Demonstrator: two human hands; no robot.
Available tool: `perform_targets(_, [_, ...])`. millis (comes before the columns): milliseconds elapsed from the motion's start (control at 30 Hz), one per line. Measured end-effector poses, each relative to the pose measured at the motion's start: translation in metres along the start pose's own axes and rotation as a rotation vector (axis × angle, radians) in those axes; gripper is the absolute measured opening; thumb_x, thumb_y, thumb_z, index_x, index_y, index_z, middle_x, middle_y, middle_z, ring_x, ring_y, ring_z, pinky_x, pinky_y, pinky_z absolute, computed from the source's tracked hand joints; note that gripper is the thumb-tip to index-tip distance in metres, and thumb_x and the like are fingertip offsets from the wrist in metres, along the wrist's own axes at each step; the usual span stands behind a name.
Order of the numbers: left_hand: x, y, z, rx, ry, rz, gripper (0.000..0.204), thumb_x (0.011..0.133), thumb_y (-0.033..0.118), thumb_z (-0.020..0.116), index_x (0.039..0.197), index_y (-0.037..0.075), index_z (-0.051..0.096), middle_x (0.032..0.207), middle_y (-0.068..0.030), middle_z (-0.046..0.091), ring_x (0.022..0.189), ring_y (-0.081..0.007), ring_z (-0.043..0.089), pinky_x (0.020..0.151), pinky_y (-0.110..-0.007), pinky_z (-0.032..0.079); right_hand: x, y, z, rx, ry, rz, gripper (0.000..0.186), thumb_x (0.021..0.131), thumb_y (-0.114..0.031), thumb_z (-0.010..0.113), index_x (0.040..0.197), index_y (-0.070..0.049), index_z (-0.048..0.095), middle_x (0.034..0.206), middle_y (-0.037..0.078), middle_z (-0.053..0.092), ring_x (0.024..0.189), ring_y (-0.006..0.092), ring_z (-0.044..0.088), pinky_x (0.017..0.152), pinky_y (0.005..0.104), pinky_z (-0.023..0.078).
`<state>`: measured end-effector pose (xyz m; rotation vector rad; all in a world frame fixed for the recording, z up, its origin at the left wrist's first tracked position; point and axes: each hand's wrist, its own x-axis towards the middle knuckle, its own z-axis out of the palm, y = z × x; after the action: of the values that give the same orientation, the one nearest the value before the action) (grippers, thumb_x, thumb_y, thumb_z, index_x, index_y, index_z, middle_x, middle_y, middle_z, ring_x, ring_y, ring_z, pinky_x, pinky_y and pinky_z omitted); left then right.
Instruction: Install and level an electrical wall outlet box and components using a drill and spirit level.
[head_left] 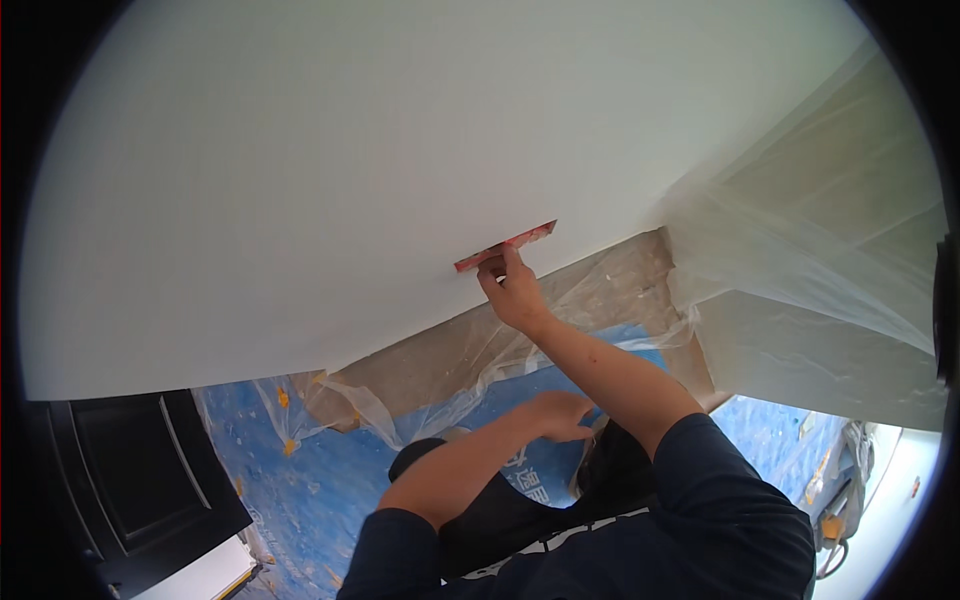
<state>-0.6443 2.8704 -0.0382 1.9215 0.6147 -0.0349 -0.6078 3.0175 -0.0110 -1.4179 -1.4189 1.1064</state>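
Observation:
A long, flat red scraper (pixel 536 234), smudged with white, lies slantwise against the smooth white wall (pixel 330 180). My right hand (pixel 513 292) grips it near its middle, thumb and fingers closed on it, with that arm stretched forward. Closer to my body, my left hand (pixel 562 414) hangs above the floor near my knees. Its fingers are partly spread and I see nothing in it. The side of the scraper pressed to the wall is hidden.
Blue printed sheeting (pixel 300 500) covers the floor, with a brown strip (pixel 420 375) and crumpled clear plastic along the wall's foot. Translucent film (pixel 800 240) drapes the right side. A black panelled door (pixel 130 470) is at lower left, a grey bag (pixel 853 480) at lower right.

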Motion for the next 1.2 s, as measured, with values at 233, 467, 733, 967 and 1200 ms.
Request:
perform_targets(233, [0.014,-0.019,-0.072,0.008,-0.294,-0.214,0.055,0.091,0.036,0.06,0.136,0.006,0.049,0.137,-0.0116,0.052,0.124,-0.0258,0.049,0.107,-0.036,0.036,-0.004,0.007,0.012,-0.151,0.219,-0.219,0.042,0.083,-0.01,0.058,0.123,-0.006,0.049,0.1,0.01,0.066,0.082,0.0265,0.063,0.069,0.0356,0.05])
perform_targets(467, [0.021,-0.059,-0.078,0.075,-0.147,-0.254,0.04,0.096,0.023,0.052,0.131,0.005,0.054,0.133,-0.0116,0.054,0.117,-0.0249,0.052,0.101,-0.037,0.038,-0.003,0.0,0.006,-0.431,0.186,-0.311,0.048,0.081,-0.006,0.06,0.127,-0.007,0.048,0.096,0.008,0.066,0.079,0.0251,0.063,0.066,0.0334,0.05])
perform_targets(733, [0.016,-0.118,-0.085,-0.521,0.18,-0.257,0.032,0.093,0.016,0.056,0.124,0.008,0.057,0.127,-0.0062,0.057,0.116,-0.0186,0.052,0.103,-0.034,0.038,-0.01,0.002,0.021,-0.125,0.028,-0.125,0.055,0.081,-0.008,0.059,0.133,-0.005,0.041,0.085,0.009,0.066,0.073,0.0266,0.062,0.066,0.0332,0.049])
perform_targets(967, [0.015,-0.135,-0.077,-0.634,0.383,-0.132,0.026,0.09,0.01,0.058,0.115,0.01,0.06,0.113,-0.0013,0.06,0.102,-0.0131,0.053,0.093,-0.03,0.042,-0.006,-0.005,0.016,-0.175,0.024,-0.062,0.059,0.081,-0.008,0.059,0.136,-0.004,0.037,0.078,0.01,0.065,0.069,0.0251,0.061,0.064,0.0324,0.048])
perform_targets(1200, [0.033,-0.137,-0.074,-0.831,0.162,-0.048,0.026,0.09,0.01,0.057,0.116,0.01,0.06,0.108,-0.001,0.059,0.103,-0.0121,0.053,0.091,-0.025,0.041,-0.016,0.003,0.015,-0.269,0.16,-0.26,0.056,0.082,-0.006,0.057,0.135,-0.003,0.039,0.078,0.009,0.064,0.067,0.0223,0.06,0.063,0.0319,0.049])
